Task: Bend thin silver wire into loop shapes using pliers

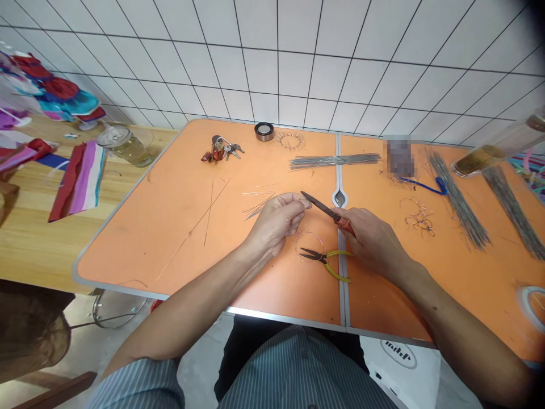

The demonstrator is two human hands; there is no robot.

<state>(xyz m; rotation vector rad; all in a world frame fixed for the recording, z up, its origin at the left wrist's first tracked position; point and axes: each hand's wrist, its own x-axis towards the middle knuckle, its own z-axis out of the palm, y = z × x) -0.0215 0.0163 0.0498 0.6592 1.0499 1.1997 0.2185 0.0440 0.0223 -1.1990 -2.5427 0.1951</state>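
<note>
Our right hand (370,241) closes firmly around the red handles of one pair of pliers (326,209), whose narrow jaws are shut and point at our left hand (275,221). That hand pinches thumb against fingertips (303,203) right at the pliers' tips, on something too fine for us to make out.

Just below the hands lie a second pair of pliers (326,264), with yellow handles spread, and one wire ring (309,247) around their tips. Beside our left hand is a small scatter of loose wires (258,207), and farther left, two long wires (200,227) lie crossed on the orange table (140,238).

Beyond these we have one wire bundle (334,161), one wire wreath (290,140), one tape roll (264,132) and one bunch of keys (219,149). To the right are one wire tangle (419,221), one blue loop (426,184) and two more wire bundles (457,199) (513,213). One glass jar (125,145) stands on the wooden bench (42,255) at left.
</note>
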